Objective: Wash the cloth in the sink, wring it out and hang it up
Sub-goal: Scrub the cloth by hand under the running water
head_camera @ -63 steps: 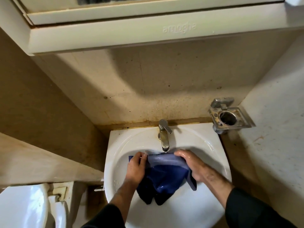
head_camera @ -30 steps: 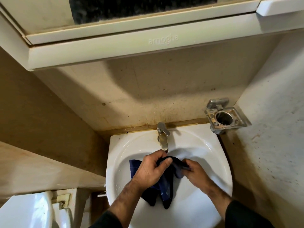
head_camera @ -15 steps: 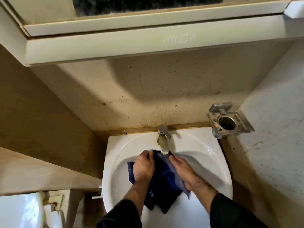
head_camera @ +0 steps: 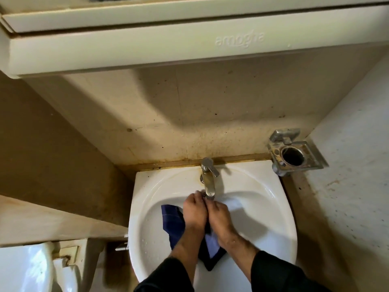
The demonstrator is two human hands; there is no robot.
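A dark blue cloth [head_camera: 172,221] lies bunched in the white sink [head_camera: 263,218], right under the metal tap [head_camera: 208,180]. My left hand [head_camera: 194,211] and my right hand [head_camera: 221,217] are pressed side by side, both gripping the cloth below the spout. One corner of the cloth sticks out to the left of my left hand. A paler fold and a dark tip hang down between my wrists. The part of the cloth under my hands is hidden.
A metal holder [head_camera: 293,155] is fixed to the wall at the sink's right corner. A cream cabinet [head_camera: 147,45] overhangs the sink. A white toilet [head_camera: 25,268] stands at the lower left. Walls close in on both sides.
My hands have come together under the spout, bunching the cloth between them. The cloth was spread wide between them two seconds ago.
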